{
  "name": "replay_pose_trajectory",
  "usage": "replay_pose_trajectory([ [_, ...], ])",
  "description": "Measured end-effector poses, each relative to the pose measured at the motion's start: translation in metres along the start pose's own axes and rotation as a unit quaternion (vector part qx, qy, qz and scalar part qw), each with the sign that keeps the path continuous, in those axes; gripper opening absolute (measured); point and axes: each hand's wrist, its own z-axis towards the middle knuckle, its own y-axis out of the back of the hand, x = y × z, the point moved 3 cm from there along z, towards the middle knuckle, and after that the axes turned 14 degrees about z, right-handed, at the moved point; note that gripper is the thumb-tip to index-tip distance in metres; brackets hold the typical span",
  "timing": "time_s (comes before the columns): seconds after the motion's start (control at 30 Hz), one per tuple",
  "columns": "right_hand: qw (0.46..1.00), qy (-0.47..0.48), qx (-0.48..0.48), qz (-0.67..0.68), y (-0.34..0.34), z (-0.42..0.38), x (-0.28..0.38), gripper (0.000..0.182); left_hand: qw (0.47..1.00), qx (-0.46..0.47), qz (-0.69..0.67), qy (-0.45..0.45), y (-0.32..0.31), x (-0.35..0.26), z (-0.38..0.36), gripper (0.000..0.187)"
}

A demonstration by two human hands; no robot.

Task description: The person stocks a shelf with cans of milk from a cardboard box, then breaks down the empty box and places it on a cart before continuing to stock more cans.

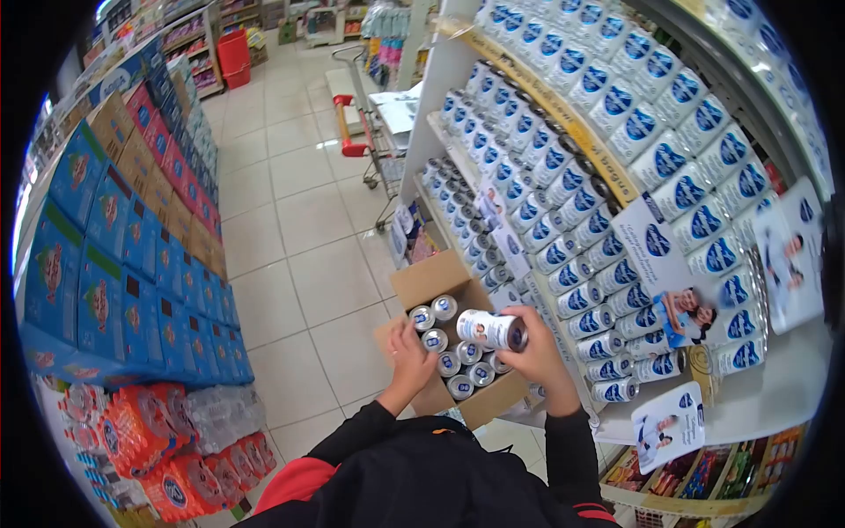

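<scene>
My right hand [539,352] is closed around a white can [486,329] with blue and picture printing. The can lies tilted on its side above an open cardboard box [429,280], its dark end toward my palm. Inside the box stand several similar cans [448,363], silver tops with pull tabs facing up. My left hand [412,359] is at the box's left side, fingers curled over the edge, close to a can [434,341] inside. Part of the box's contents is hidden beneath the held can and my right hand.
Shelves of white-and-blue cans [572,189] rise on the right, with promotional cards [671,431] along them. A shopping cart [356,132] stands ahead by the shelf. Stacked blue cartons [114,273] and orange-wrapped bottle packs [141,431] line the left of the tiled aisle [286,255].
</scene>
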Motion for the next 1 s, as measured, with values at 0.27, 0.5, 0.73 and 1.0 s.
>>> replay_pose_trajectory([
  [0.27, 0.983, 0.051, 0.026, 0.174, 0.043, -0.06, 0.056, 0.049, 0.735, 0.433, -0.522, -0.02, 0.082, -0.124, 0.027, 0.048],
  [0.5, 0.931, -0.007, -0.139, 0.339, 0.084, -0.118, 0.111, 0.041, 0.789, 0.155, -0.43, -0.41, 0.102, -0.208, 0.011, 0.048],
  [0.73, 0.859, 0.217, -0.417, -0.202, 0.16, -0.178, 0.197, 0.055, 0.769, 0.246, -0.468, -0.36, 0.086, -0.232, -0.007, 0.068],
  [1.0, 0.677, 0.093, -0.511, -0.522, 0.283, -0.122, 0.203, 0.05, 0.944, 0.007, 0.047, -0.327, -0.017, -0.082, -0.003, 0.045],
])
